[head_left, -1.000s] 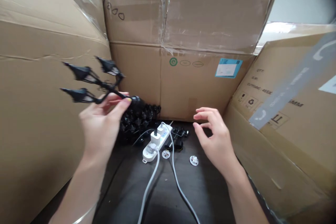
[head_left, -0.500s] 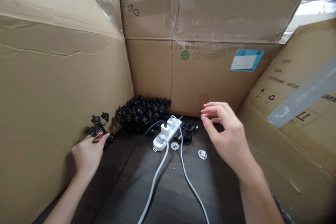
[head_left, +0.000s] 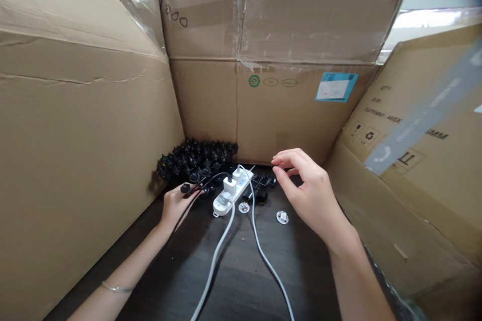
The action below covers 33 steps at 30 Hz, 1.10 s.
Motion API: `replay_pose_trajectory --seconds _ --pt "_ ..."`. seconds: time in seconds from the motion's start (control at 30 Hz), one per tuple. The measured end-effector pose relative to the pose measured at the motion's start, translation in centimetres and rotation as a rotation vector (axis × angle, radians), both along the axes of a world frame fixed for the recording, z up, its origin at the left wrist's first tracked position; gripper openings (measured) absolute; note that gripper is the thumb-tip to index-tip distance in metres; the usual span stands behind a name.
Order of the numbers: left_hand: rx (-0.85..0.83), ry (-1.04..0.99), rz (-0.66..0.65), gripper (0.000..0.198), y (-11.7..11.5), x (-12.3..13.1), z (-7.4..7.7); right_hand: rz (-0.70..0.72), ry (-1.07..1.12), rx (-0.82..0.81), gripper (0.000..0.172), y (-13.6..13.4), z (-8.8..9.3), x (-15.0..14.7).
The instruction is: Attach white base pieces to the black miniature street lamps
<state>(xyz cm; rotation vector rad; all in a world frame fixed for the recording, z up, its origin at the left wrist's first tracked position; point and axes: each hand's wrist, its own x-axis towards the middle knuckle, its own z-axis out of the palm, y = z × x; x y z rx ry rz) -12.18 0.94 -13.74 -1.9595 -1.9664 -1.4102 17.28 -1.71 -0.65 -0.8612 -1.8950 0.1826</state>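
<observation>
My left hand (head_left: 176,205) is closed around a black branched piece with small faceted heads (head_left: 185,188), close to the pile of similar black pieces (head_left: 198,158). Fingers and a black cable (head_left: 211,179) partly cover the held piece. My right hand (head_left: 303,180) hovers right of the power strip (head_left: 243,183), fingers loosely curved and apart from the thumb, with nothing visible between them. Below it on the dark surface lies a small round white disc with parts on top (head_left: 282,217). A second round disc (head_left: 244,207) rests beside the strip.
White plugs (head_left: 229,185) sit in the strip, and a white cable (head_left: 259,243) runs toward me. More black pieces (head_left: 263,180) lie behind the strip. Cardboard walls rise at left (head_left: 86,150), back (head_left: 203,100) and right (head_left: 425,215).
My left hand has carried the black branched piece rightward, from beside the left cardboard to the front of the pile. The view has shifted slightly; my right hand keeps its loose curve.
</observation>
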Motion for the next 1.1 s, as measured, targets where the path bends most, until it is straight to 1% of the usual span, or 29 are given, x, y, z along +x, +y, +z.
replay_pose_trajectory --seconds 0.07,0.17,0.33,0.47,0.57,0.67,0.73,0.8,0.87,0.93,1.1 --pt "-0.011 -0.002 -0.053 0.025 0.3 0.6 -0.4 -0.009 -0.009 0.002 0.013 0.0 0.0 0.1" --pt "-0.015 -0.015 -0.080 0.025 0.7 1.5 -1.0 -0.016 -0.023 0.012 0.013 -0.1 0.1 0.1" --pt "-0.003 -0.031 -0.065 0.024 1.5 2.7 -1.5 -0.019 -0.027 0.027 0.013 -0.4 0.3 0.1" --pt "0.007 -0.031 -0.007 0.024 1.5 2.7 -1.0 -0.017 -0.031 0.027 0.012 -0.3 0.4 0.2" --pt "0.037 -0.047 0.130 0.026 0.8 1.2 -0.4 -0.032 -0.032 0.026 0.013 -0.3 0.5 0.6" --pt "0.067 -0.089 0.308 0.031 -0.8 -1.8 -0.1 -0.093 -0.038 0.037 0.012 -0.4 0.7 1.0" --pt "0.060 -0.107 0.398 0.030 -2.0 -3.9 -0.1 -0.124 -0.036 0.048 0.010 -0.4 0.8 1.1" --pt "0.000 -0.090 0.476 0.026 -3.2 -5.7 -0.5 -0.130 -0.037 0.056 0.009 -0.5 0.9 1.1" --pt "-0.074 -0.067 0.513 0.025 -3.9 -6.8 -1.0 -0.125 -0.049 0.057 0.009 -0.7 0.9 0.9" --pt "-0.128 -0.058 0.522 0.025 -4.1 -7.4 -1.5 -0.114 -0.066 0.051 0.009 -0.9 0.8 0.8" --pt "-0.153 -0.043 0.550 0.030 -3.6 -7.5 -2.2 -0.088 -0.077 0.003 0.008 -1.3 0.9 0.7"
